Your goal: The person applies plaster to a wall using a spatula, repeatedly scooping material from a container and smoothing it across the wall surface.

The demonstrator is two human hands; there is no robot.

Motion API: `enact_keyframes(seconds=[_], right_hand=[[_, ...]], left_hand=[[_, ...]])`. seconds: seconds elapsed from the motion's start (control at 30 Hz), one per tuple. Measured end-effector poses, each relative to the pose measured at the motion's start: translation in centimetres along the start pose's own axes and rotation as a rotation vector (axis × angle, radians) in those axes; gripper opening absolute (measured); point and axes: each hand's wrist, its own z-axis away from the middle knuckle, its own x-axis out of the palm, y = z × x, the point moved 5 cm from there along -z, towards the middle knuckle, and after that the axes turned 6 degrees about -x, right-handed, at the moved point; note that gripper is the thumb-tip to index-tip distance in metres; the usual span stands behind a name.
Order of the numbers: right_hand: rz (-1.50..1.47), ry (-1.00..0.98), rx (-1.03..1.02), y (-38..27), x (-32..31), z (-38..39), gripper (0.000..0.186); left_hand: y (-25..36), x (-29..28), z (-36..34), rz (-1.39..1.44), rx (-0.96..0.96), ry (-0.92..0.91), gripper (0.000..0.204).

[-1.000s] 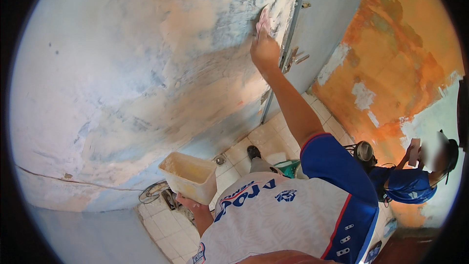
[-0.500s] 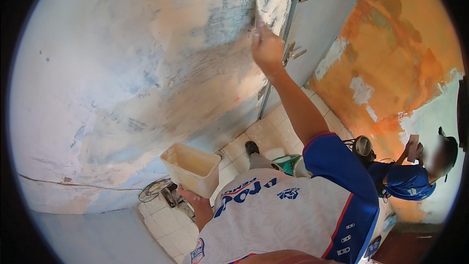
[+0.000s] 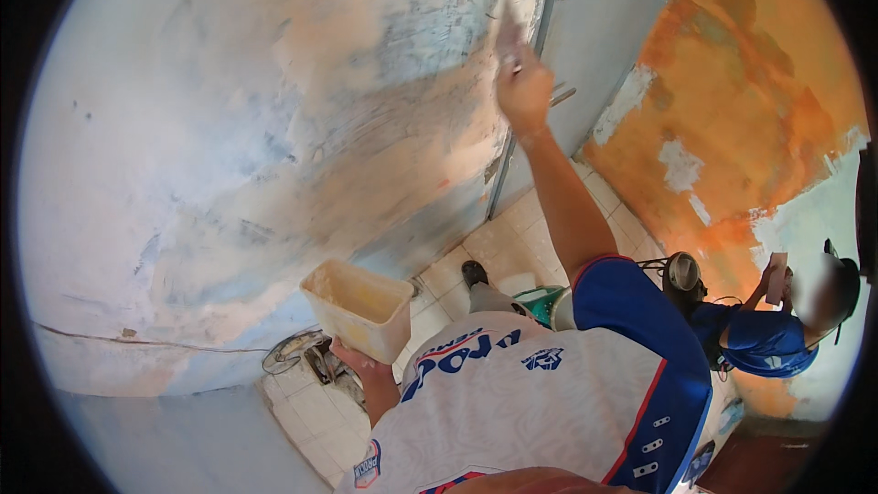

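Note:
My right hand (image 3: pixel 526 96) is closed round the handle of a putty knife (image 3: pixel 509 26), raised near the wall's edge by the door frame. Motion smears the blade, so I cannot tell if it touches the surface. Patchy filler in white, grey and peach covers the wall (image 3: pixel 366 110). Lower down, my left hand (image 3: pixel 358 361) grips a rectangular, off-white plastic tub (image 3: pixel 389 320) from below. Yellowish residue coats the inside of its walls.
A grey door (image 3: pixel 594 46) with a lever handle adjoins the wall. At right, a co-worker (image 3: pixel 768 338) holds a flat pinkish piece near an orange, patched wall (image 3: pixel 722 128). A green bucket (image 3: pixel 540 302), a fan (image 3: pixel 291 352) and cables are on the tiled floor.
My right hand and the putty knife have moved right, closer to the door frame, now overlapping the door handle from my view. The left hand and tub have barely shifted.

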Motion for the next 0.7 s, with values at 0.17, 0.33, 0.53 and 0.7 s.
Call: enact_keyframes(seconds=[0.17, 0.33, 0.53, 0.7], right_hand=[[0.170, 0.141, 0.010, 3.6, 0.8, -5.7, 0.019], [0.008, -0.041, -0.285, -3.1, 5.1, 1.8, 0.037], [0.077, 0.197, 0.051, 0.9, -0.6, -3.4, 0.033], [0.344, -0.087, -0.263, -1.1, 7.1, -0.2, 0.040]], left_hand=[[-0.7, 0.1, 0.0, -0.043, -0.019, -0.028, 0.057], [-0.8, -0.4, 0.3, -0.033, -0.002, -0.039, 0.057], [-0.7, 0.4, 1.3, -0.010, -0.005, 0.007, 0.056], [-0.5, -0.7, 1.2, -0.023, -0.001, -0.004, 0.056]])
